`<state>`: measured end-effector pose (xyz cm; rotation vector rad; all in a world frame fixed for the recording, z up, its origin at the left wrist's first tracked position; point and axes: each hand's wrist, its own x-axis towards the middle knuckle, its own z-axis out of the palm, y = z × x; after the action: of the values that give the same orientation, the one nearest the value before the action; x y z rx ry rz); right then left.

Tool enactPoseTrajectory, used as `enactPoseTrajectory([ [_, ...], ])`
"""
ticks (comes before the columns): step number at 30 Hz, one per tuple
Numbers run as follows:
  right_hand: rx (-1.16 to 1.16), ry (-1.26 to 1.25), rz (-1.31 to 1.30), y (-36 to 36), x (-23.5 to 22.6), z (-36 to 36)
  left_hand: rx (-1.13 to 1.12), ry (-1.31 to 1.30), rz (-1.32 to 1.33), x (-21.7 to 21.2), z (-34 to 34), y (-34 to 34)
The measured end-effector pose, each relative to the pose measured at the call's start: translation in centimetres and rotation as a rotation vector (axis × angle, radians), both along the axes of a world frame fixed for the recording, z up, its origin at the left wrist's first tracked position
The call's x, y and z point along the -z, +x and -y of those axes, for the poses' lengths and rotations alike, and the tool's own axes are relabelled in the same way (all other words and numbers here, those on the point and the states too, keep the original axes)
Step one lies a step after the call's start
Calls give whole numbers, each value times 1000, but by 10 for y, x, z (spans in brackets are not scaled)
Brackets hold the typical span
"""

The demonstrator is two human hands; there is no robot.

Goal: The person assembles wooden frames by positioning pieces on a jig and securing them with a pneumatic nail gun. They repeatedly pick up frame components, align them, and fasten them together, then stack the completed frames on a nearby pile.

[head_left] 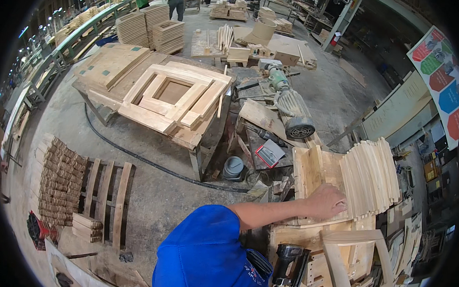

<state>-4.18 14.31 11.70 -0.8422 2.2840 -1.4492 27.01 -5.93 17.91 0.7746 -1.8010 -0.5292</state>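
My left arm, in a blue sleeve, reaches across to the right. My left hand (328, 201) is closed, fingers curled down against the near end of a row of thin pale wooden slats (369, 180). What the fingertips hold, if anything, is hidden. Under the wrist lies a light wooden board (309, 171). Nearer to me, a wooden frame (351, 238) with rounded corners leans over other wood pieces. A black nail gun (288, 258) rests left of that frame, close to my body. My right hand is out of view.
A workbench (195, 138) holds flat wooden frames (175, 93). Beyond my hand lies a grey-green motor (294, 108); a bucket (233, 168) stands on the floor. A black hose (138, 158) crosses it. Stacked slats (61, 180) and a pallet (120, 205) are at left.
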Motion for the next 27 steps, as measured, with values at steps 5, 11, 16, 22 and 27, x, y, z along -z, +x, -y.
enactPoseTrajectory([
  [5, 78, -240, 202, 21, -20, -56, 342, 497, -383, -7, -38, 19],
  [11, 134, -495, 344, 59, -61, -131, 662, 608, -354, 23, -139, 54],
  [16, 120, -710, 436, 90, -105, -188, 805, 755, -265, 44, -193, 113],
  [22, -15, -900, 638, 135, -148, -220, 888, 867, -161, 36, -235, 192],
  [27, -210, -816, 901, 255, -160, -158, 884, 929, -613, 13, -267, 233],
])
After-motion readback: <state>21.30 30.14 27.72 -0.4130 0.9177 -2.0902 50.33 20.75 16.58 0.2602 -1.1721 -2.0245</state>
